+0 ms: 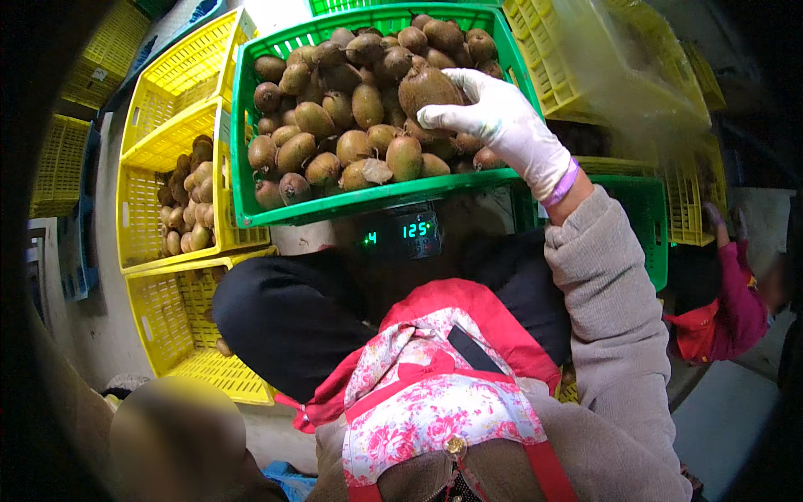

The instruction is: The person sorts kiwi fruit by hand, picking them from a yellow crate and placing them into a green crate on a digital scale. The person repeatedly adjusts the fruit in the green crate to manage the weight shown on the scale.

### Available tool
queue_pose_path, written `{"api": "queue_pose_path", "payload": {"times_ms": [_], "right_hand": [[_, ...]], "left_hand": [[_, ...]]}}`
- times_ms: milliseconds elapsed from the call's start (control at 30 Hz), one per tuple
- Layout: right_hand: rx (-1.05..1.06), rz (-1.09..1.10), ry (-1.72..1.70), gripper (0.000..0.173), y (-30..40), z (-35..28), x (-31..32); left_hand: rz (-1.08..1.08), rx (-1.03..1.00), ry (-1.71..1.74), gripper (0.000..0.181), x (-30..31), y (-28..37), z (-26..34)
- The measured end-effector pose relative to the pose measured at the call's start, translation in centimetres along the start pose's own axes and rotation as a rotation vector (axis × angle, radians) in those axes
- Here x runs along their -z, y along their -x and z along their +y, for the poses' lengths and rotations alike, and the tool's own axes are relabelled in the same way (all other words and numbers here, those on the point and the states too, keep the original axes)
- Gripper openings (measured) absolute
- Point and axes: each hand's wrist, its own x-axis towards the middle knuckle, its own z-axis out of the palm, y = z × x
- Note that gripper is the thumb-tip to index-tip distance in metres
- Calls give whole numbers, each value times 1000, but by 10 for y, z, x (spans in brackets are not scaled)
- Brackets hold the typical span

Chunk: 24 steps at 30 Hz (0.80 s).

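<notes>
My right hand (495,119), in a pale glove with a purple cuff, has its thumb and fingers around a large brown kiwifruit (428,93). Beneath it is a green plastic crate (376,191) heaped with kiwifruit (313,120). A dry, pale scrap (376,170) lies on the fruit at the near side. Below the crate's near edge, a scale display (414,231) glows with green digits between my knees. My left hand is out of view.
Yellow crates stand at left; the middle one (135,219) holds kiwifruit, and a few lie in the lower one (182,314). More yellow crates (539,63) and a green crate (633,213) are at right. A person in a magenta sleeve (734,301) works at far right; another person (179,433) is lower left.
</notes>
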Motion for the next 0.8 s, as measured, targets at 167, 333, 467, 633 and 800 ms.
{"api": "queue_pose_path", "payload": {"times_ms": [167,333,467,633,800], "right_hand": [[-9,-21,-11,60,-5,-3,-1],[-11,51,-22,65,-3,14,-2],[8,-33,-136,61,-6,9,-3],[10,-11,-109,56,-8,5,-5],[19,-45,-138,60,-7,5,-5]], "left_hand": [[-6,33,-11,75,-4,13,-10],[-12,8,4,76,-2,16,-17],[-4,9,-24,76,3,15,-13],[28,-19,-23,77,13,5,-9],[84,-93,-29,77,40,-30,5]]}}
